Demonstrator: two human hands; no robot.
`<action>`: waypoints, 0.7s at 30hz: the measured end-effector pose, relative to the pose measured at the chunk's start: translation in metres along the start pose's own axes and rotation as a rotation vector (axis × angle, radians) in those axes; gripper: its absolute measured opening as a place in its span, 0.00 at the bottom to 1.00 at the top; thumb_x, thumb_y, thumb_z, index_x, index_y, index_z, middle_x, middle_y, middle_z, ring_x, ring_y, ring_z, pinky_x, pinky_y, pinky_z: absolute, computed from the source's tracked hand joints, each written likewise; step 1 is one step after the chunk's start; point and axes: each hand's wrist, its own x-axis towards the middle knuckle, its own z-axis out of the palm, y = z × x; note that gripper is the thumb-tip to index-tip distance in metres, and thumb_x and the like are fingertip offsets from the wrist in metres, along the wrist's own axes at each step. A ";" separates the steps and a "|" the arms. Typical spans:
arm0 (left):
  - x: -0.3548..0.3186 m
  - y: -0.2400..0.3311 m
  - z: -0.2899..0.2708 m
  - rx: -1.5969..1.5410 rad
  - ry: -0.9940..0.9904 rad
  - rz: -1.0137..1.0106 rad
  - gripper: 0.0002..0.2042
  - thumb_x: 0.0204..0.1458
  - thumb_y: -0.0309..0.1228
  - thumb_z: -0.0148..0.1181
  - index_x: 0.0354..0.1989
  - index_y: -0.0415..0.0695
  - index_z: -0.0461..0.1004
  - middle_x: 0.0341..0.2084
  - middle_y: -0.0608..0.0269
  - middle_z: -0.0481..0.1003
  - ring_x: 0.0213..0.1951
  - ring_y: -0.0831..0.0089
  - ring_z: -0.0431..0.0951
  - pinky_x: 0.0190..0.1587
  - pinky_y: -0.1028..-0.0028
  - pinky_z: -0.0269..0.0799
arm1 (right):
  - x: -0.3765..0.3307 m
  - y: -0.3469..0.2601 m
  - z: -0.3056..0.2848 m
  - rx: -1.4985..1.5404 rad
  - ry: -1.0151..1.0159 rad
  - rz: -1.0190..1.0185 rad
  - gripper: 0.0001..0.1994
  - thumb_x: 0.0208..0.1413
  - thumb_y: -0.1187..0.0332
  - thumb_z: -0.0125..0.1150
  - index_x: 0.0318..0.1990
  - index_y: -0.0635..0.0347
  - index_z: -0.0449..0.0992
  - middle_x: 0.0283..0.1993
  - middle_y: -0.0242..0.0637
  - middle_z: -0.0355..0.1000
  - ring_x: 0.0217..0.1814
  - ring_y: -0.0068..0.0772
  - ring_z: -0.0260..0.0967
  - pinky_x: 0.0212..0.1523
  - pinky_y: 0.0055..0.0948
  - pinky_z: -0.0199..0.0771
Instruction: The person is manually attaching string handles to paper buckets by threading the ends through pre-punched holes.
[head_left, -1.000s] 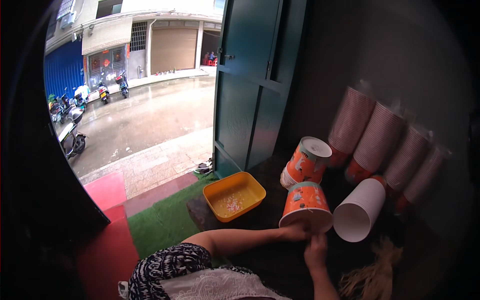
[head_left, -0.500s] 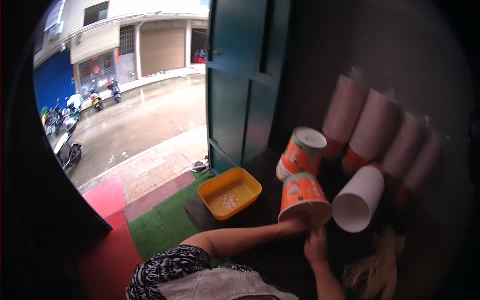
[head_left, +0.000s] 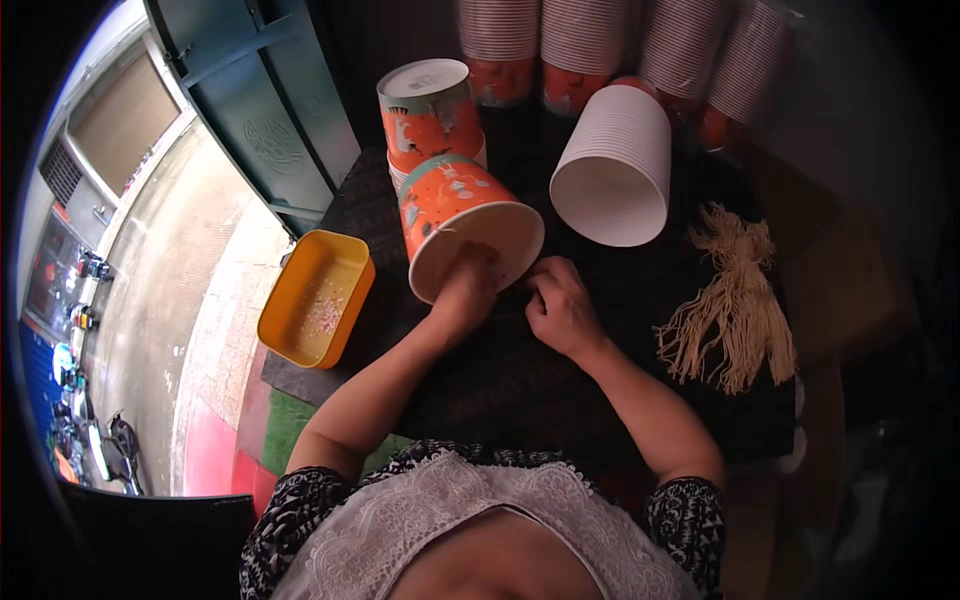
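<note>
An orange paper cup (head_left: pixel 447 200) lies on its side on the dark table (head_left: pixel 500 390), its white mouth facing me. My left hand (head_left: pixel 466 288) reaches into that mouth, fingers tucked inside against the rim. My right hand (head_left: pixel 560 308) rests on the table just right of the rim, fingers curled in; I cannot see anything between them. A second orange cup (head_left: pixel 428 105) stands on a short stack right behind the first.
A white stack of cups (head_left: pixel 612 165) lies on its side to the right, mouth toward me. Several tall cup stacks (head_left: pixel 575 45) lean at the back. A bundle of beige strings (head_left: pixel 735 310) lies at the right. A yellow tray (head_left: pixel 315 300) sits at the left table edge, beside a green door (head_left: pixel 250 110).
The view has tilted down and come closer over the table. My left hand has gone further into the orange cup's mouth; my right hand stays beside the rim.
</note>
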 end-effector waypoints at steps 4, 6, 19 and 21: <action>-0.006 0.017 -0.007 -0.008 -0.006 0.003 0.11 0.46 0.19 0.52 0.39 0.32 0.73 0.35 0.37 0.74 0.41 0.44 0.75 0.42 0.57 0.71 | -0.006 0.001 0.000 -0.009 -0.004 0.021 0.07 0.39 0.81 0.56 0.30 0.69 0.73 0.41 0.46 0.67 0.45 0.50 0.66 0.45 0.40 0.71; -0.008 0.018 -0.007 -0.026 0.002 0.002 0.09 0.47 0.20 0.52 0.37 0.32 0.73 0.34 0.37 0.73 0.41 0.43 0.75 0.42 0.57 0.70 | -0.006 0.000 0.001 -0.007 0.019 0.030 0.07 0.40 0.80 0.57 0.30 0.69 0.73 0.41 0.46 0.67 0.45 0.50 0.66 0.46 0.40 0.71; -0.005 0.009 -0.010 0.061 -0.090 0.046 0.06 0.47 0.23 0.55 0.32 0.34 0.70 0.35 0.41 0.70 0.40 0.47 0.72 0.42 0.59 0.69 | -0.002 0.000 0.006 0.015 0.008 0.063 0.09 0.41 0.77 0.60 0.32 0.68 0.72 0.43 0.48 0.66 0.49 0.51 0.64 0.49 0.41 0.69; -0.005 0.016 -0.012 0.064 -0.116 0.033 0.07 0.46 0.23 0.57 0.32 0.34 0.70 0.35 0.41 0.70 0.40 0.46 0.72 0.42 0.60 0.69 | -0.001 0.000 0.006 -0.005 0.003 0.057 0.09 0.41 0.77 0.61 0.32 0.68 0.72 0.42 0.48 0.66 0.48 0.51 0.64 0.49 0.41 0.69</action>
